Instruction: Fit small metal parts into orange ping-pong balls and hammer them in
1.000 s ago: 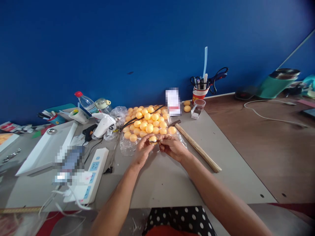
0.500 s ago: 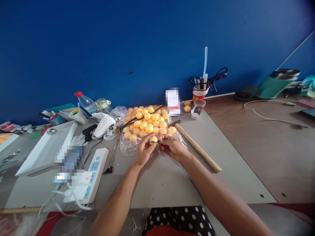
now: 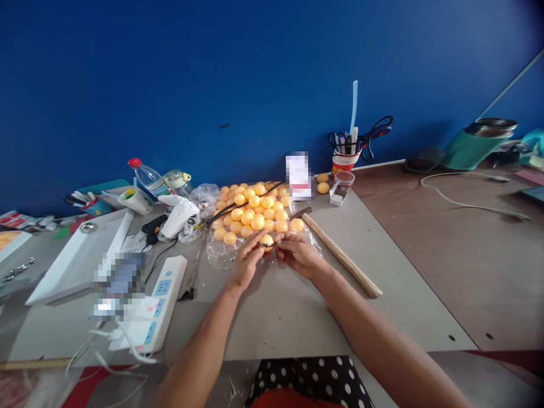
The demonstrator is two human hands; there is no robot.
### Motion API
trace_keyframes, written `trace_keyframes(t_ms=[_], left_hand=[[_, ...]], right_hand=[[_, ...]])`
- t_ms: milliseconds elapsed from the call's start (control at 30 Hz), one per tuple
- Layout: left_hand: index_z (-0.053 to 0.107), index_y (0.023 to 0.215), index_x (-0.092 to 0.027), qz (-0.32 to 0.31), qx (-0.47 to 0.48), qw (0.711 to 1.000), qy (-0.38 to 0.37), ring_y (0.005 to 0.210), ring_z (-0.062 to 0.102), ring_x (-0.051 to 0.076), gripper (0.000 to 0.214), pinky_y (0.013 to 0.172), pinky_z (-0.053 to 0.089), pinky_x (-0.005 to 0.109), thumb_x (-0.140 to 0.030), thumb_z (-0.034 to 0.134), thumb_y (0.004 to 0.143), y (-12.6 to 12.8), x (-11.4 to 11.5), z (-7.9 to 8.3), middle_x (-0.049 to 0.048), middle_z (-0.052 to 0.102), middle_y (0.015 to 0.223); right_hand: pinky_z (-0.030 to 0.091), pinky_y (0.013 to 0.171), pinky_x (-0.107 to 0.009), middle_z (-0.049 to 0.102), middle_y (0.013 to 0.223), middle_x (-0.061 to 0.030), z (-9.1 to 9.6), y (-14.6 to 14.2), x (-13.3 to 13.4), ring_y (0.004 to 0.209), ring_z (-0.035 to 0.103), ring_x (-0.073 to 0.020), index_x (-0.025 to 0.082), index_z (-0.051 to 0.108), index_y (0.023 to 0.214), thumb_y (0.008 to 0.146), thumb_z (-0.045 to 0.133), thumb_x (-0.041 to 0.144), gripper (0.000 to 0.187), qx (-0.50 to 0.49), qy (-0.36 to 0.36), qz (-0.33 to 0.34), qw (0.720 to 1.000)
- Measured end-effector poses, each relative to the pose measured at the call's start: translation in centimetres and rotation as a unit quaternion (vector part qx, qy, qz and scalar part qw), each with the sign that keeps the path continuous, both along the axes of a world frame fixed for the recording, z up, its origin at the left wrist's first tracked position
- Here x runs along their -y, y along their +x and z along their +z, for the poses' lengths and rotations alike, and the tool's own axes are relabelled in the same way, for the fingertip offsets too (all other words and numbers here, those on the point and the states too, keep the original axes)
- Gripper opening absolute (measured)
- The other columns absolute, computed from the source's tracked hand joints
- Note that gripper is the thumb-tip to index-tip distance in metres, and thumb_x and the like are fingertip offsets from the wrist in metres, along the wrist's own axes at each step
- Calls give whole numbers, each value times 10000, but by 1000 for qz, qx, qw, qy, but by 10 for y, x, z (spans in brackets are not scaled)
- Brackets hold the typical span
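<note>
An orange ping-pong ball (image 3: 266, 240) with a dark, beaded-looking band around its middle is held up between my hands. My left hand (image 3: 245, 265) grips it from the left, fingers and thumb closed around that side. At the ball's right edge, the thumb and index finger of my right hand (image 3: 298, 256) are pinched together by the band. The fingers hide exactly what they pinch there. Just behind my hands lies a clear plastic bag (image 3: 216, 254) with many orange ping-pong balls (image 3: 257, 221) on it.
A wooden-handled hammer (image 3: 340, 255) lies right of the balls. At left are a power strip (image 3: 168, 297), a phone (image 3: 123, 283), a white tray (image 3: 79, 258) and a glue gun (image 3: 153, 228). A paper cup (image 3: 345, 161) with scissors and pens stands against the blue wall.
The banded ball has turned slightly in my fingers, and its band now sits at a different tilt. My left fingers have shifted a little over its top; otherwise the scene is the same.
</note>
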State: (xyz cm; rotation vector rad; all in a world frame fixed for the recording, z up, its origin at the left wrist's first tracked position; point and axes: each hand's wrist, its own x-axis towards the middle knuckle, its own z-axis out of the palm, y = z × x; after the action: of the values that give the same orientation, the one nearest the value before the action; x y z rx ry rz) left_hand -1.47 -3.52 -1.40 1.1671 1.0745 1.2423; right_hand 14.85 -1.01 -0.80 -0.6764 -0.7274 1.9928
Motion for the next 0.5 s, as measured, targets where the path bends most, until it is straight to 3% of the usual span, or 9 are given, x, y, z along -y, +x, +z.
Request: trace_keyframes(t_ms=[200,500], left_hand=[[600,1163,-224,-19,47,999,-14,874,612,165,418,773,499,284,-298,679,759,3,2,4,38,667,1030],[606,1090,-218,-26,47,998,-13,871,600,165,391,762,500,281,-295,715,723,3,3,6,45,656,1047]], right_hand=[[340,471,-210,608,597,11,0,-1,-1,476,492,-73,163,592,692,618,799,266,242,-1,-3,0,1000],[317,443,-209,609,612,17,-2,-1,-1,464,490,-74,169,591,707,631,780,252,220,5,4,1,1000]])
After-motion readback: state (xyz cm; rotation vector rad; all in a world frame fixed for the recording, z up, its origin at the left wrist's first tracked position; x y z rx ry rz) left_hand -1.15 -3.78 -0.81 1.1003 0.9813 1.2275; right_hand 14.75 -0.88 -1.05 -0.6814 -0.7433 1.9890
